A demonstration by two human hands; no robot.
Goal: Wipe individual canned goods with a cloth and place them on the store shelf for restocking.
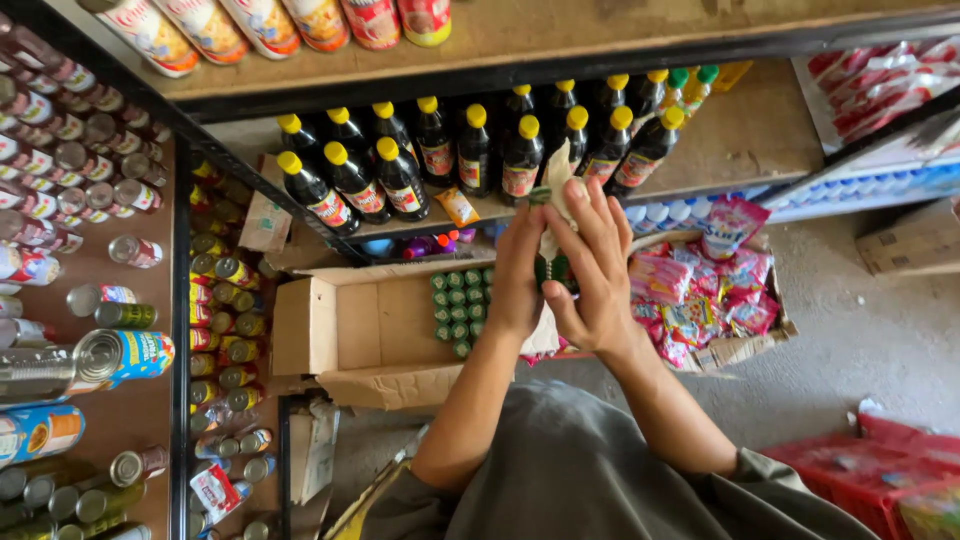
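My left hand (517, 275) and my right hand (592, 270) are raised together in front of a shelf. Between them they hold a small dark green bottle (553, 268) and a pale cloth (556, 185) that is wrapped over its top and sticks up above my fingers. My right hand's fingers spread over the cloth; my left hand cups the bottle's other side. Below my hands an open cardboard box (330, 325) holds several green-capped bottles (462, 305) along its right side.
Dark bottles with yellow caps (470, 150) line the shelf ahead. Cans (100, 350) fill the shelves on the left. A box of pink sachets (700, 300) sits to the right, a red crate (880, 470) at lower right, a carton (915, 240) on the concrete floor.
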